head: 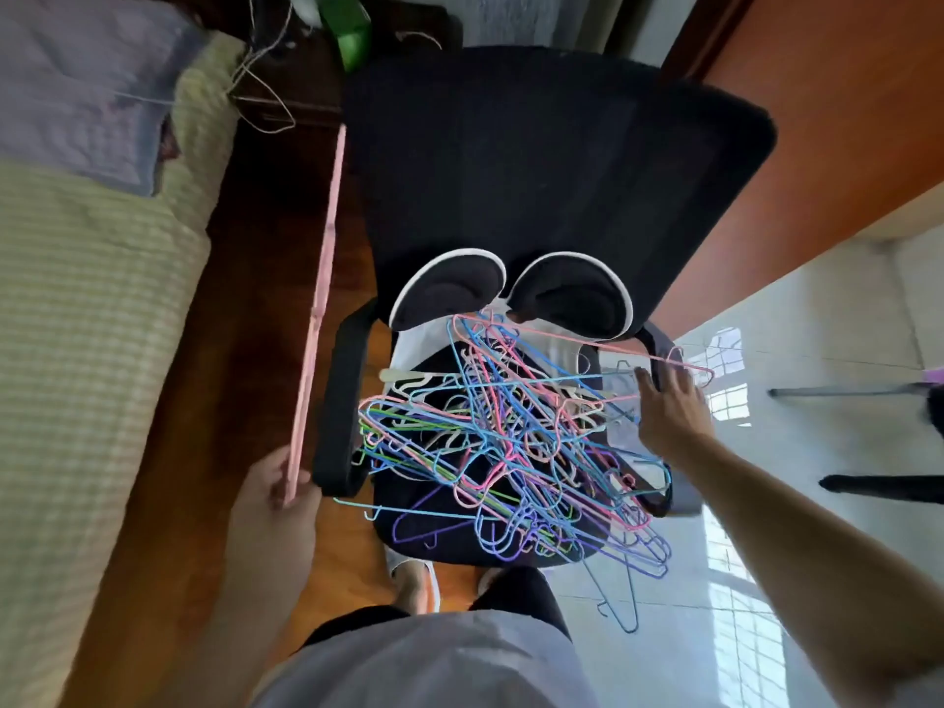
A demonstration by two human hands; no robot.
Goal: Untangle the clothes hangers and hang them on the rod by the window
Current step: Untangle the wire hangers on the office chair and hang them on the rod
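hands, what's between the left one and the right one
In the head view, the chair's left armrest and the hanger tangle lie between the left hand and right hand.

A single head-worn wide-angle view looks steeply down from above and close by onto a chair (511, 171). The chair seat fills the middle, its back toward the top edge. Straight lines bend near the edges. The wearer's torso fills the bottom edge.
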